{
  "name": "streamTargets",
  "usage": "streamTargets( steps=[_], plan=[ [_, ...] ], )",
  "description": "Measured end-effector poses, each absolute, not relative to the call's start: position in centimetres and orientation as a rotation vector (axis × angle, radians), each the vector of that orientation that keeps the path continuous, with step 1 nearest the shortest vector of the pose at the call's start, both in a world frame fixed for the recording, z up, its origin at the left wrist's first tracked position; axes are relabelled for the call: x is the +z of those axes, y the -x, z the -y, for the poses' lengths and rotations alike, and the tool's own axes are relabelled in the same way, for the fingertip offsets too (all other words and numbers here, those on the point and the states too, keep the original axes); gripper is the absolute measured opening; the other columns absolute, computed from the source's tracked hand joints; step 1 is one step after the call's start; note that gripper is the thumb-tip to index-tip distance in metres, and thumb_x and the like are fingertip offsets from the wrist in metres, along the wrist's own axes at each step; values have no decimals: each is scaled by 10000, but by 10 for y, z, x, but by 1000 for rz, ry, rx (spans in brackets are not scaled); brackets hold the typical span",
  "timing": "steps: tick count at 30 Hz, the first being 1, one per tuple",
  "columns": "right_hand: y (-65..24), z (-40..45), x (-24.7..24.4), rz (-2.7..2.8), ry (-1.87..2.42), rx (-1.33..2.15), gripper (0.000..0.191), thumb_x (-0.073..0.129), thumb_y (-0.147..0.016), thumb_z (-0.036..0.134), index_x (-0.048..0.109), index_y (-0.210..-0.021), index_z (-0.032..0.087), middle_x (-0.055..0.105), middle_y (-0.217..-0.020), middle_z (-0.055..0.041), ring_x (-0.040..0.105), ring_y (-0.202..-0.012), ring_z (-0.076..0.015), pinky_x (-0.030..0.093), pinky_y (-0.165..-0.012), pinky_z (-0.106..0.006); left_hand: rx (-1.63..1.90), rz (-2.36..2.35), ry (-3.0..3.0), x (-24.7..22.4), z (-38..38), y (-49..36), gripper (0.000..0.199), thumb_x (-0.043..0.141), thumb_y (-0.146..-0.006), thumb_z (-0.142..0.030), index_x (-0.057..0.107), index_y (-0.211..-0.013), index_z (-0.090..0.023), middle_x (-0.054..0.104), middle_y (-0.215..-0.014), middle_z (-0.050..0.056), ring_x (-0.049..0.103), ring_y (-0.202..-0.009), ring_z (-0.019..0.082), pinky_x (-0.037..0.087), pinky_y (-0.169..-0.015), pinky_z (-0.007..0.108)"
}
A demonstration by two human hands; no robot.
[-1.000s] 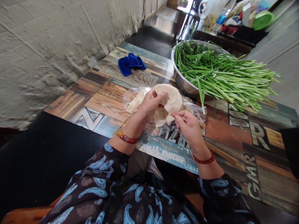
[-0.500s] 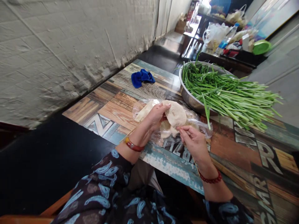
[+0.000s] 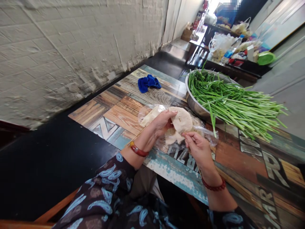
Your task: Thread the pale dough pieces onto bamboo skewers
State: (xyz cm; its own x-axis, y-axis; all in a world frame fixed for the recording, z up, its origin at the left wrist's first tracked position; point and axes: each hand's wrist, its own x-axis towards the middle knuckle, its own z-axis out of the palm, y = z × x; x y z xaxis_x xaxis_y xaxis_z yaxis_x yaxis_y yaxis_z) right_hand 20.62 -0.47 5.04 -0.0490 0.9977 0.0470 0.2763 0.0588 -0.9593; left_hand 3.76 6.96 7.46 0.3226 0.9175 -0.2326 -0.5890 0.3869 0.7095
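A pale round flatbread (image 3: 183, 119) is held up between my two hands over a clear plastic bag (image 3: 211, 135). My left hand (image 3: 165, 121) grips its upper left side, thumb on top. At the lower edge my right hand (image 3: 197, 143) pinches the bread between thumb and fingertips. More pale pieces of bread (image 3: 172, 138) lie under my hands on the bag, and another pale piece (image 3: 150, 115) is inside the plastic to the left of my left hand.
A metal bowl (image 3: 199, 103) heaped with long green chives (image 3: 238, 101) stands to the right on the patterned table (image 3: 124, 113). A crumpled blue cloth (image 3: 149, 83) lies toward the back. Behind, another table carries bags and a plastic bottle (image 3: 234, 46); a person (image 3: 226, 14) is beyond.
The view has shifted slightly, so the table and bowl appear a little lower. Both hands keep their hold on the flatbread, with little visible movement.
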Motion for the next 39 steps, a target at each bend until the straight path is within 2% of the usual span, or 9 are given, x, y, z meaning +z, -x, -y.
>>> streamTargets(
  steps=[14, 21, 31, 39],
  plan=[
    [-200, -1, 52, 1439, 1379, 1015, 230, 609, -881, 409, 640, -808, 193, 524, -570, 48, 461, -526, -115, 348, -531, -249, 1073, -571, -570, 75, -70, -41, 232, 747, -674, -273, 668, -827, -119, 712, -790, 67, 634, -683, 157, 487, -670, 266],
    [-207, 2, 52, 1429, 1397, 1112, 242, 667, -826, 421, 667, -865, 182, 604, -628, 23, 546, -587, -136, 411, -587, -262, 1125, -672, -557, 75, -70, -40, 198, 703, -674, -252, 663, -812, -117, 685, -732, 38, 606, -647, 138, 479, -628, 245],
    [-208, 1, 50, 1525, 1414, 931, 248, 615, -869, 426, 658, -794, 193, 607, -637, 10, 549, -624, -150, 422, -632, -283, 1128, -680, -558, 81, -69, -39, 187, 615, -686, -292, 659, -791, -144, 665, -725, 28, 573, -631, 140, 446, -620, 249],
    [-206, 0, 48, 1511, 1414, 948, 253, 630, -860, 428, 655, -776, 191, 592, -616, 22, 537, -607, -143, 416, -641, -283, 1131, -749, -608, 79, -69, -39, 154, 589, -650, -258, 648, -732, -141, 660, -700, 40, 571, -605, 146, 451, -602, 259]
  ],
)
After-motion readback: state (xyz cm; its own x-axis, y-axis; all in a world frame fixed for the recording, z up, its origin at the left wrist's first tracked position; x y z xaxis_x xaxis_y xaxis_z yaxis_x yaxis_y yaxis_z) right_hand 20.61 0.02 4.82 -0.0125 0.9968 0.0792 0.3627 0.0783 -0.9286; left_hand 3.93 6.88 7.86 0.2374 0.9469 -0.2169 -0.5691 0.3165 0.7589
